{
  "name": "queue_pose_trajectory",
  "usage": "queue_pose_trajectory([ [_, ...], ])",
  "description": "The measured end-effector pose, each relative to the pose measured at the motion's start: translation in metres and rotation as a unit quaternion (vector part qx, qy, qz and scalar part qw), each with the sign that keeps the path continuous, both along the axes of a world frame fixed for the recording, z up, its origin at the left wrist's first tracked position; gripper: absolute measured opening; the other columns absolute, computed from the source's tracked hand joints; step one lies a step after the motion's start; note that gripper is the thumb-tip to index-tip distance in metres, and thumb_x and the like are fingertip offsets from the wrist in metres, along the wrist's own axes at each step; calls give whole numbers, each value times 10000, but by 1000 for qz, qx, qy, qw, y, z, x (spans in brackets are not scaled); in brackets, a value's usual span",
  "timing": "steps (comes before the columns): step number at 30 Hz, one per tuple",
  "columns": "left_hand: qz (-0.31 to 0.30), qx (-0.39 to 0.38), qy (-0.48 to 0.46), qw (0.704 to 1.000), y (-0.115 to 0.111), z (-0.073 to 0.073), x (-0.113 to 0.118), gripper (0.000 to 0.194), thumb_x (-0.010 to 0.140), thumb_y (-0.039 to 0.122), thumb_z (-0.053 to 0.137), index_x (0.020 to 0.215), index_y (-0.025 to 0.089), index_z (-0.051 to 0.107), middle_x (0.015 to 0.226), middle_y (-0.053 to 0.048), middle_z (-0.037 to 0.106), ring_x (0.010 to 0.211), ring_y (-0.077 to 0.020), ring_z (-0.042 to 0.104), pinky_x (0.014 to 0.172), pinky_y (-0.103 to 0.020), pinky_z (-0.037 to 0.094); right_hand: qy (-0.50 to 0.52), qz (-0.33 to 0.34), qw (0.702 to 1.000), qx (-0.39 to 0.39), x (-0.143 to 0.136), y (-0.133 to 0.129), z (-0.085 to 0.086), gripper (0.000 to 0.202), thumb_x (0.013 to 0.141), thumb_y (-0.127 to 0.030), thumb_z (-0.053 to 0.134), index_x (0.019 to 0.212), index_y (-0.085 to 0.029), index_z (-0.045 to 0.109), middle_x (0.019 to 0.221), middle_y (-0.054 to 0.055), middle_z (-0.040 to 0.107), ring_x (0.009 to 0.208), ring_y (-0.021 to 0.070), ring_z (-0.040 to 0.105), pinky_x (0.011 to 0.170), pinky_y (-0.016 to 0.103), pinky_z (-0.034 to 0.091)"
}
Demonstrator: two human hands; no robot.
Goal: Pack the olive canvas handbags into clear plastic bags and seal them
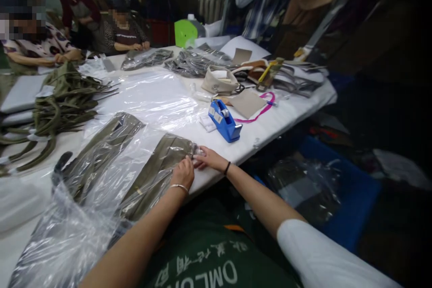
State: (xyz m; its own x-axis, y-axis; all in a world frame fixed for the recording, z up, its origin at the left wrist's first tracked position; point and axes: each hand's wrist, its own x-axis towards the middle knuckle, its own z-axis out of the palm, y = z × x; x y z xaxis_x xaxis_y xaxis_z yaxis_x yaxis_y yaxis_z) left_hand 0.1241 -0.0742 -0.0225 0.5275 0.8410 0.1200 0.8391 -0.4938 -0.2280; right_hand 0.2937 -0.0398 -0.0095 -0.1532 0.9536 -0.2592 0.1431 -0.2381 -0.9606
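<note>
Head view: the left hand (183, 174) and right hand (209, 159) meet at the end of a plastic-wrapped olive garment (157, 171) on the white-covered table (236, 150), fingertips bunched over the clear plastic, exact pinch unclear; a blue tape dispenser (224, 120) sits near

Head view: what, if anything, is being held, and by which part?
A clear plastic bag around an olive garment: the right hand pinches its end near the table edge; the left hand is beside it, grip unclear.
</note>
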Motion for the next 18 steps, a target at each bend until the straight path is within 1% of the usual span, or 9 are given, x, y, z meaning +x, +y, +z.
queue_pose_trajectory([
  [1, -4, 2, 5, 1000, 1, -1, 0, 464, 951, 35, 286, 1340, -14, 533, 953, -190, 648, 796, -221, 636, 616, -304, 489, -3, 15, 1000, -2, 17, -3, 7, 518, 691, -543, 769, 1042, -191, 623, 751, 24, 696, 607, 170, 648, 551, 285, 529],
  [3, -9, 4, 8, 1000, 2, -4, 1, 468, 939, 22, 295, 1332, -15, 546, 945, -192, 651, 787, -224, 639, 612, -308, 491, -58, -69, 994, 62, 56, -5, 24, 484, 768, -555, 694, 1071, -181, 652, 785, 49, 705, 659, 179, 663, 571, 279, 523],
  [5, -8, 0, 0, 1000, 2, -7, 1, 475, 926, 20, 304, 1330, -19, 549, 950, -201, 650, 779, -229, 636, 608, -318, 492, -154, -238, 943, 172, 98, 1, 39, 430, 837, -558, 600, 1023, -178, 678, 826, 65, 705, 744, 188, 657, 642, 294, 528],
  [7, -6, -3, -16, 1000, 2, -11, 1, 488, 911, 23, 314, 1336, -16, 549, 973, -213, 649, 782, -236, 631, 611, -331, 497, -241, -339, 878, 237, 133, 16, 49, 367, 849, -518, 582, 948, -182, 690, 906, 85, 710, 873, 210, 642, 786, 332, 525],
  [8, -5, -2, -26, 1000, 3, -14, 0, 496, 903, 25, 319, 1341, -12, 549, 987, -218, 650, 788, -240, 628, 615, -340, 503, -266, -347, 867, 238, 146, 26, 50, 331, 840, -490, 591, 904, -182, 694, 931, 94, 713, 924, 221, 632, 850, 349, 509],
  [9, -5, 1, -35, 999, 3, -17, 0, 505, 894, 26, 323, 1345, -7, 549, 1001, -222, 651, 793, -243, 625, 621, -349, 509, -275, -336, 873, 223, 154, 37, 51, 301, 830, -464, 598, 852, -180, 696, 929, 99, 717, 947, 228, 627, 888, 362, 495],
  [13, -9, 11, -56, 998, 4, -26, -2, 519, 877, 22, 349, 1351, 12, 561, 1056, -230, 651, 809, -244, 624, 637, -360, 525, -227, -275, 922, 150, 160, 68, 52, 291, 824, -418, 578, 730, -170, 698, 759, 77, 721, 771, 204, 652, 793, 350, 521],
  [15, -9, 16, -56, 998, 4, -28, -2, 510, 883, 13, 357, 1349, 11, 566, 1080, -230, 648, 818, -240, 628, 652, -353, 523, -216, -278, 924, 148, 156, 68, 55, 290, 817, -416, 587, 736, -164, 706, 718, 65, 717, 700, 191, 644, 737, 334, 523],
  [18, 5, 17, -50, 999, 3, -25, -1, 496, 904, 12, 338, 1350, -12, 554, 1078, -232, 644, 843, -247, 626, 677, -355, 514, -233, -306, 906, 177, 156, 47, 56, 296, 806, -431, 618, 752, -157, 715, 746, 68, 723, 742, 189, 640, 766, 322, 499],
])
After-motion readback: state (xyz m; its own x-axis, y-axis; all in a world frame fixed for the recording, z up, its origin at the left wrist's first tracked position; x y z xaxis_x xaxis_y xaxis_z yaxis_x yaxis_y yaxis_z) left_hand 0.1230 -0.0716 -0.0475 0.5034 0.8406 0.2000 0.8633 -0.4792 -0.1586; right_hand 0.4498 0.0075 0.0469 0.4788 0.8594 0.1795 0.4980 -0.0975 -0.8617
